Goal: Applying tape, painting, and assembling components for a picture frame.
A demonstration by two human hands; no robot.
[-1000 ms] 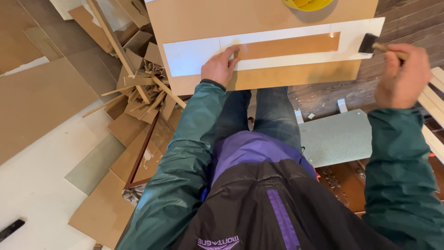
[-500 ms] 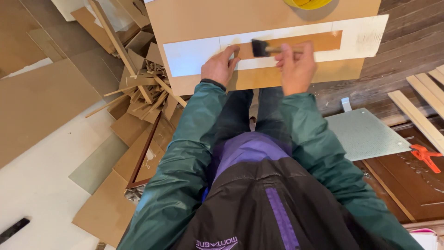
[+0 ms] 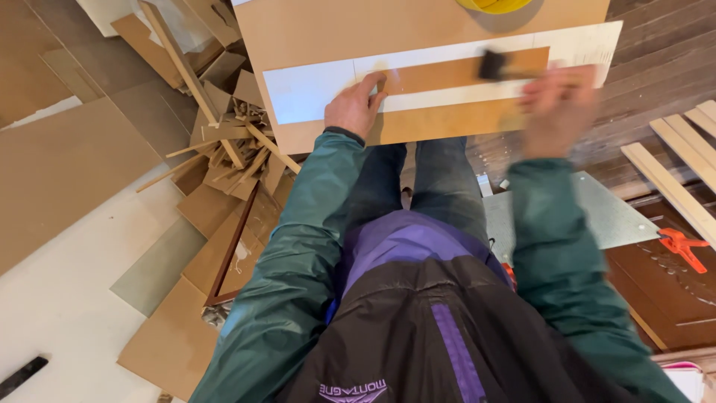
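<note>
My left hand [image 3: 356,108] lies flat on a white paper stencil [image 3: 309,89] spread over a brown board [image 3: 373,30], its fingers at the left end of the long rectangular cut-out [image 3: 440,75]. Blurred by motion, my right hand [image 3: 559,104] grips a small paintbrush [image 3: 496,67] whose dark head rests on the right part of the cut-out. A yellow round container [image 3: 496,4] peeks in at the board's top edge.
A heap of cardboard and wood scraps [image 3: 231,149] covers the floor to the left. White sheets [image 3: 60,313] lie at lower left. At right are a grey metal plate [image 3: 611,216], pale wooden slats [image 3: 679,179] and an orange clamp [image 3: 682,246] on dark planks.
My right hand carried the brush from beyond the stencil's right edge to the cut-out's left end, then back toward the right. My left hand stayed pressed on the stencil.
</note>
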